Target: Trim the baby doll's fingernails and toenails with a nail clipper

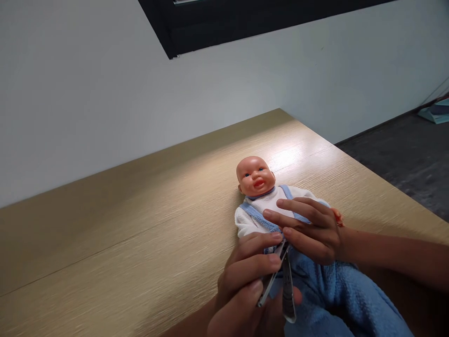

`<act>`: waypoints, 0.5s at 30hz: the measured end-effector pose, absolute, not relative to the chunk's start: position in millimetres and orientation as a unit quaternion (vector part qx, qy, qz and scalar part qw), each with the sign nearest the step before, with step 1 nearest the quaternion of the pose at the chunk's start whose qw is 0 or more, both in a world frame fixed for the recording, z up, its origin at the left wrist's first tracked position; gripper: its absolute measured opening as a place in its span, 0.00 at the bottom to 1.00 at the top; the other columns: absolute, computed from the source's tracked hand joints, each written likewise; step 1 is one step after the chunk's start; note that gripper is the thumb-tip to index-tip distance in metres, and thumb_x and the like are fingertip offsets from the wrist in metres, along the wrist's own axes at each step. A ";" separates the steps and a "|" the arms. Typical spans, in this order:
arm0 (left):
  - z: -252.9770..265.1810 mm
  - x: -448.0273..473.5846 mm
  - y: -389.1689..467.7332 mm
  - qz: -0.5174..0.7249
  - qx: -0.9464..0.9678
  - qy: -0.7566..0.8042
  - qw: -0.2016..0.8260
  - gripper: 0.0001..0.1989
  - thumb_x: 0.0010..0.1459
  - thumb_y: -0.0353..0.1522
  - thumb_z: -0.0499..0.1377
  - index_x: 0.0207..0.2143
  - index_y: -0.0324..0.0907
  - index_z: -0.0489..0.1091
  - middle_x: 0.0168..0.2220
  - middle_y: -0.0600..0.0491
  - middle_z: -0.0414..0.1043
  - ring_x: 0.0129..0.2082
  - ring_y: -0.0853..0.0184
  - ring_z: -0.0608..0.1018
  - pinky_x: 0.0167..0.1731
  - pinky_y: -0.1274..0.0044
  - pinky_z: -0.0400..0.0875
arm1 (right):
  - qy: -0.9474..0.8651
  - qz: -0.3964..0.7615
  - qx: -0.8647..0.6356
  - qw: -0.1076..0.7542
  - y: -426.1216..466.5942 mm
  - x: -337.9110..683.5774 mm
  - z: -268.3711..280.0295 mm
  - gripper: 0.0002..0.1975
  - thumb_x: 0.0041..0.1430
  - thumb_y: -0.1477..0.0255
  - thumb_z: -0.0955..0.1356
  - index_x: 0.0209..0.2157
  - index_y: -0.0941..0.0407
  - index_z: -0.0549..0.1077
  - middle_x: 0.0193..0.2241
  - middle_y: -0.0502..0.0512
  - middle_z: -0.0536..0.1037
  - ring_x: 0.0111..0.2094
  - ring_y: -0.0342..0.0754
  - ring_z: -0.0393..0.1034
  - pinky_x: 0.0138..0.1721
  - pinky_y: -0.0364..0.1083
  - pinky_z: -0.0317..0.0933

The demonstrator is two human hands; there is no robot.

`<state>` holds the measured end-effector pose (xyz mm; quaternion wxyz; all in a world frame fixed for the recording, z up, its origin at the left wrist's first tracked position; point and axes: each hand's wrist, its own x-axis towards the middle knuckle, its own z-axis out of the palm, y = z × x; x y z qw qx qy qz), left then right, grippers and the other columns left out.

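Observation:
A baby doll (255,180) in a white top and blue fleece dungarees lies on its back on the wooden table (122,224), head toward the wall. My left hand (245,276) grips a metal nail clipper (282,281) held over the doll's middle. My right hand (308,227) rests across the doll's chest, its fingers curled at the clipper's tip, where the doll's hand seems pinched; that hand is mostly hidden by my fingers.
A white wall (105,93) runs along the table's far edge, with a dark window frame (210,23) above. Dark floor (403,154) lies beyond the table's right edge, with a bluish object (437,112) at the far right.

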<state>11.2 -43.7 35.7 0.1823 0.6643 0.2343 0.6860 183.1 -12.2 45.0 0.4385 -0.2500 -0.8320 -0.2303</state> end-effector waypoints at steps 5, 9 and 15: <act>30.8 6.3 -40.8 0.713 0.649 0.203 0.171 0.23 0.56 0.30 0.66 0.53 0.45 0.65 0.39 0.52 0.76 0.40 0.63 0.82 0.34 0.70 0.88 | -0.831 -0.223 -0.251 0.444 -13.7 183.2 42.2 0.07 0.67 0.78 0.60 0.36 0.58 0.69 0.50 0.59 0.79 0.53 0.53 0.74 0.42 0.51 0.74; 30.9 2.7 -39.4 0.681 0.679 0.195 0.191 0.28 0.57 0.29 0.65 0.58 0.46 0.62 0.40 0.49 0.76 0.42 0.61 0.82 0.39 0.70 0.88 | -0.831 -0.224 -0.253 0.441 -13.9 183.2 40.6 0.06 0.67 0.77 0.61 0.36 0.58 0.69 0.51 0.59 0.78 0.54 0.53 0.73 0.43 0.51 0.73; 32.1 4.5 -41.2 0.703 0.660 0.183 0.193 0.24 0.59 0.28 0.62 0.57 0.43 0.62 0.43 0.49 0.73 0.45 0.63 0.81 0.46 0.75 0.86 | -0.827 -0.229 -0.261 0.442 -13.7 181.4 42.1 0.10 0.67 0.77 0.60 0.34 0.58 0.70 0.48 0.58 0.80 0.51 0.52 0.74 0.42 0.51 0.72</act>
